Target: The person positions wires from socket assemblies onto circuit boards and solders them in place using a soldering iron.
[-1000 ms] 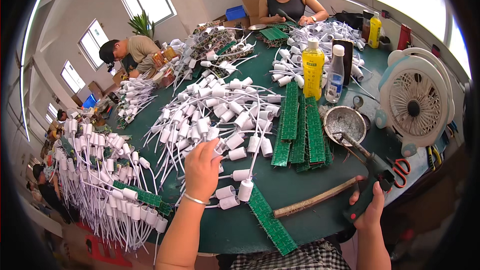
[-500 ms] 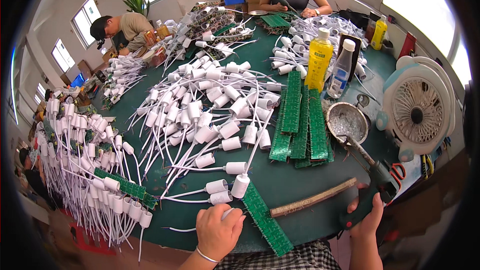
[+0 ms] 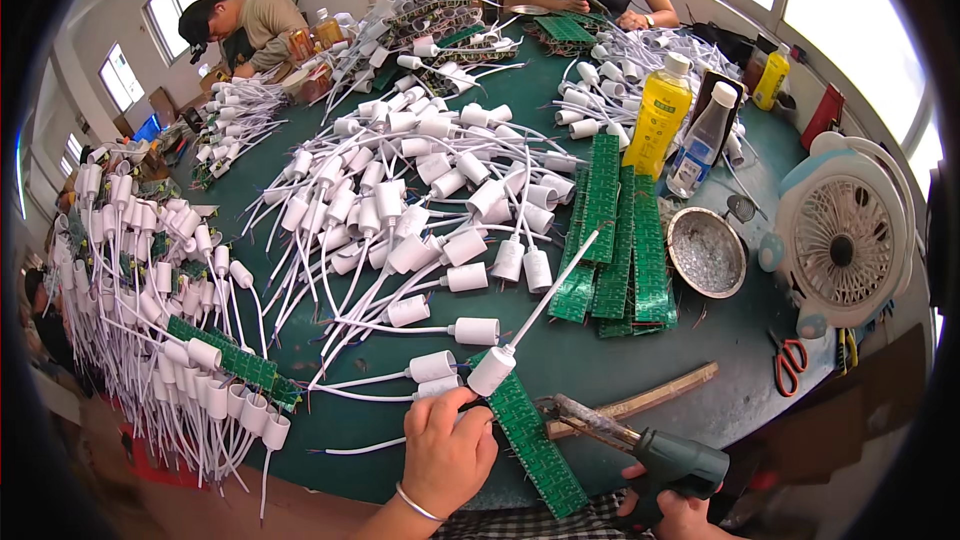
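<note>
Circuit strip (image 3: 540, 455), one, near six o'clock on the desk (image 3: 590, 365), between two hands.
Left hand (image 3: 448, 450) curls at its eleven-o'clock end, by one overlapping white socket (image 3: 491, 372); fingertips are partly hidden, so I cannot tell whether it grips anything. Right hand (image 3: 675, 512), partly cut off below, wraps one soldering gun (image 3: 685, 465); one wooden stick (image 3: 650, 395) lies at two o'clock.
</note>
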`<control>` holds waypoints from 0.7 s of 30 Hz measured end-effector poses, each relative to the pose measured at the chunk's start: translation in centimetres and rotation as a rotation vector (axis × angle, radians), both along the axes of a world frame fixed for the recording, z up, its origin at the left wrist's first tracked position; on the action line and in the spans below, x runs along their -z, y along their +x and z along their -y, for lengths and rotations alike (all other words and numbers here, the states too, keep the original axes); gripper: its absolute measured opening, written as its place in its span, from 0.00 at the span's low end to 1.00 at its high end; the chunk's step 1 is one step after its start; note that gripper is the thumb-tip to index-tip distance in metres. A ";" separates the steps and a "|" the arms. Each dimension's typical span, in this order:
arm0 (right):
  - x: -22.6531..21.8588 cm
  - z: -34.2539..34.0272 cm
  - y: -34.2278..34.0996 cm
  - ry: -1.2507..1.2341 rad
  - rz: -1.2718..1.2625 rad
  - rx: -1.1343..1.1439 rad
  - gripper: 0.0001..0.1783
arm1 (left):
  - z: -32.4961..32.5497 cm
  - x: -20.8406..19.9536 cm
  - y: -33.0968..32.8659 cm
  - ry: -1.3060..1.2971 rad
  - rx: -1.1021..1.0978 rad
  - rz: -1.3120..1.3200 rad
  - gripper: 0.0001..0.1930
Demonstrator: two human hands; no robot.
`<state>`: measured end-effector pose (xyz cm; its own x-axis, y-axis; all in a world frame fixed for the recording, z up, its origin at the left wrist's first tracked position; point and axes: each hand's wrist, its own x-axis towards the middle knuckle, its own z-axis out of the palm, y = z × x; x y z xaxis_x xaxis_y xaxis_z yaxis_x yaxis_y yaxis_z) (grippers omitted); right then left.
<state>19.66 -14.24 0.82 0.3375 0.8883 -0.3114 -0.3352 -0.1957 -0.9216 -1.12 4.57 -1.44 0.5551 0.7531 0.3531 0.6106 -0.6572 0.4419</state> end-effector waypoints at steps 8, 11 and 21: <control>0.5 -0.1 -0.5 0.132 0.241 -0.170 0.19 | 0.1 0.5 -0.1 0.008 0.017 0.033 0.09; 2.2 0.5 -0.3 0.182 0.498 -0.193 0.18 | 0.4 0.0 0.0 0.105 -0.046 -0.073 0.08; 2.6 0.8 -0.9 0.234 0.601 -0.122 0.16 | -0.4 -0.6 0.5 0.045 -0.074 -0.063 0.03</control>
